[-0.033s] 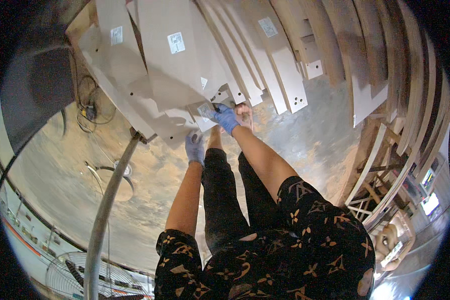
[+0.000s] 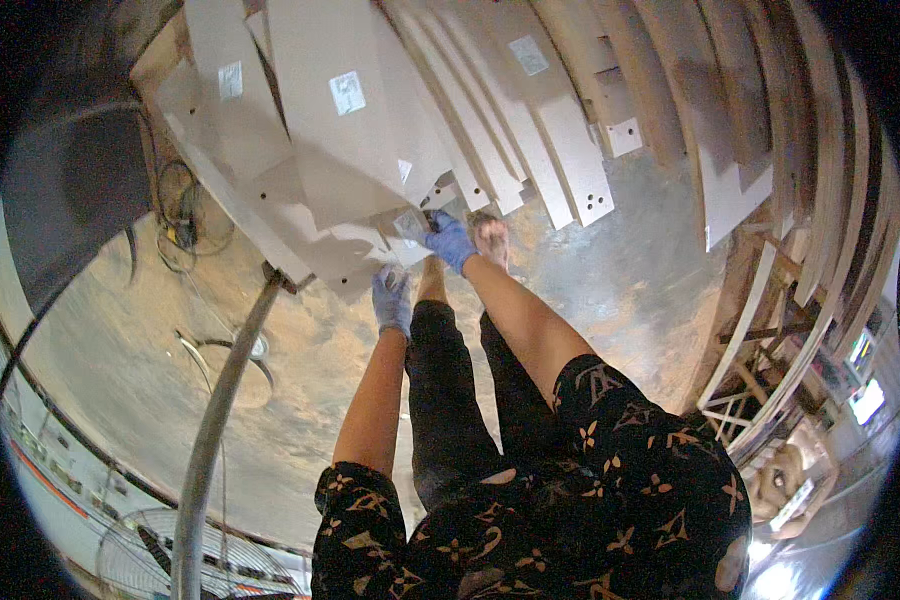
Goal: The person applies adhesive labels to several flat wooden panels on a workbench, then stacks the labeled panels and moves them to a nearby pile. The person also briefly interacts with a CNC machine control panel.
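Note:
My right hand (image 2: pixel 452 241), in a blue glove, closes on the end of a small pale panel (image 2: pixel 407 226) that carries a white label. Something dark shows at its fingertips, too small to make out. Just below and to the left, my gloved left hand (image 2: pixel 391 300) has curled fingers beside the lower edge of the same panel; what they hold, if anything, is hidden. Under and beyond the hands lies a wide pale board (image 2: pixel 340 150) with a label and cut-out edges. A board with round holes (image 2: pixel 315 255) sticks out beneath it on the left.
More long boards (image 2: pixel 565 150) lie stacked from the centre to the far right. A metal pole (image 2: pixel 215 430) rises on the left, near a fan (image 2: pixel 160 545). Cables (image 2: pixel 180 225) lie on the stained floor (image 2: pixel 610 280). A wooden rack (image 2: pixel 760 340) stands at right; a person (image 2: pixel 785 485) is beyond it.
The view has shifted very slightly. Both hands keep nearly the same place at the small panel, with the left hand's fingers a little blurred.

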Demonstrator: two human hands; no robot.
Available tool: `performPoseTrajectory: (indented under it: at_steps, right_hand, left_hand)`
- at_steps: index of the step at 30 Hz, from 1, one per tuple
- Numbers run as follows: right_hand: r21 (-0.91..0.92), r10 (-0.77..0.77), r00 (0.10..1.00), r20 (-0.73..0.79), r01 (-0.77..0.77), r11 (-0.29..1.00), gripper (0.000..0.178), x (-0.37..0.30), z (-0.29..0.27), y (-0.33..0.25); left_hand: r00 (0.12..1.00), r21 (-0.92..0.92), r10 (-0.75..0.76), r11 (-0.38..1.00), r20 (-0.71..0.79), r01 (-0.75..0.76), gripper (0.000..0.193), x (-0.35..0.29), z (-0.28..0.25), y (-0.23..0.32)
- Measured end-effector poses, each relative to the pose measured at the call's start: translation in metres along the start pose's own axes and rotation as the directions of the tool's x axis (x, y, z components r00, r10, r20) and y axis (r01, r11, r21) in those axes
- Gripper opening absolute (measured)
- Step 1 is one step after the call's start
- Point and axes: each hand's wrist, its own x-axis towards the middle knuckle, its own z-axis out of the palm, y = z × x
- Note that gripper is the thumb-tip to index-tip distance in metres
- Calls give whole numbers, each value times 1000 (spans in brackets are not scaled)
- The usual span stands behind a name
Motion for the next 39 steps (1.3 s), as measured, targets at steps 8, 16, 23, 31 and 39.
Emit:
performPoseTrajectory:
  at_steps: [8,16,23,31,39]
  right_hand:
    - [-307,11,992,128,29,951,62,-104,-73,72]
    - [220,277,905,-322,-213,952,39,-412,-293,251]
    - [751,680,619,-392,-212,626,42,-633,-356,422]
    - [823,703,488,-518,507,255,31,-693,-464,523]
    - [726,780,377,-500,673,140,29,-748,-615,627]
  left_hand:
    - [979,121,160,977,123,-175,48,-40,21,16]
    - [844,468,-90,861,529,-202,42,-163,217,49]
    - [623,593,-170,568,763,-571,39,-333,479,5]
    - [557,608,-244,345,794,-715,36,-448,616,-67]
    - [444,476,-320,22,837,-879,35,-506,869,-73]
